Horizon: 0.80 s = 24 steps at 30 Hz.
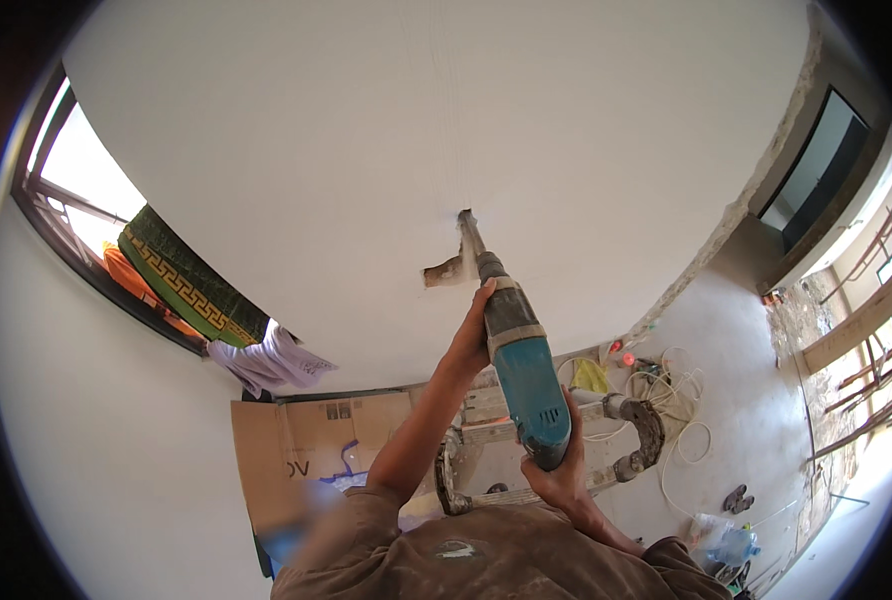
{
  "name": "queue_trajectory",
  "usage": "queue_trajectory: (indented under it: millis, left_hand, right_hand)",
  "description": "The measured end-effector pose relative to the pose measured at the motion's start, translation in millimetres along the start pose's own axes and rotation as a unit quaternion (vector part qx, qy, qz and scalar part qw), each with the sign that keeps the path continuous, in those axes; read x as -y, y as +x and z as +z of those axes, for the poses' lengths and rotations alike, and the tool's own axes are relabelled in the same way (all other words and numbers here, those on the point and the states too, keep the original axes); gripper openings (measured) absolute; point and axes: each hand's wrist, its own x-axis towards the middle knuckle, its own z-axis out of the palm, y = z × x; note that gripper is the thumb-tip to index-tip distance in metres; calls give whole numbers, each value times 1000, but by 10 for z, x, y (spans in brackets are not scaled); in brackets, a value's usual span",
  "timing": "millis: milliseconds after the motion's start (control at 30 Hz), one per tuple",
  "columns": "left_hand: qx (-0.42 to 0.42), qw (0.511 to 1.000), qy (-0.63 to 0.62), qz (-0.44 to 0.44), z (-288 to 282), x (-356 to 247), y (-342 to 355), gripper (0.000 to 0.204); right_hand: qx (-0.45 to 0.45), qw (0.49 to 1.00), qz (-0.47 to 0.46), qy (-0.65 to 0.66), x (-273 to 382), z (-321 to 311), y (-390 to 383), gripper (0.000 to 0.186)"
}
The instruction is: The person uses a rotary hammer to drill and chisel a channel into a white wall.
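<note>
A teal and grey rotary hammer [529, 385] is held up between my hands, its body pointing away toward the white wall [296, 130]. My left hand [474, 330] is closed around the grey front section, just behind the chuck. My right hand [563, 468] grips the rear end, whose handle is mostly hidden beneath the body. A metal bit [475, 236] runs from the chuck to a small dark hole at the top of a rough channel. This channel [444, 272] is chipped into the wall and bends to the left at its lower end.
Below me is a worn ladder-like frame [644, 425]. A cardboard box [341, 435] stands at lower left, under a window with a green cloth [191, 285] and a lilac cloth [271, 360]. White cable [666, 475], sandals [738, 499] and a plastic bottle [734, 546] lie on the floor at right.
</note>
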Motion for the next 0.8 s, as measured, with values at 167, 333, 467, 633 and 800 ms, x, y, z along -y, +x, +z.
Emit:
queue_trajectory:
  millis: [167,333,467,633,800]
  left_hand:
    - [-27,999,-23,-7,149,294,-258,58]
    - [-34,999,-15,8,267,346,-521,57]
    - [-32,999,-6,10,269,292,-560,58]
    - [-46,999,-6,8,184,130,-445,59]
    - [-37,999,-29,1,128,119,-500,56]
  right_hand:
    - [-4,999,45,21,-143,-187,-430,99]
    - [15,993,74,89,-101,-250,-726,96]
    - [-4,991,78,112,-78,-186,-751,96]
    - [36,998,34,41,-29,-128,-502,98]
    - [31,999,9,-4,-21,-48,-514,98]
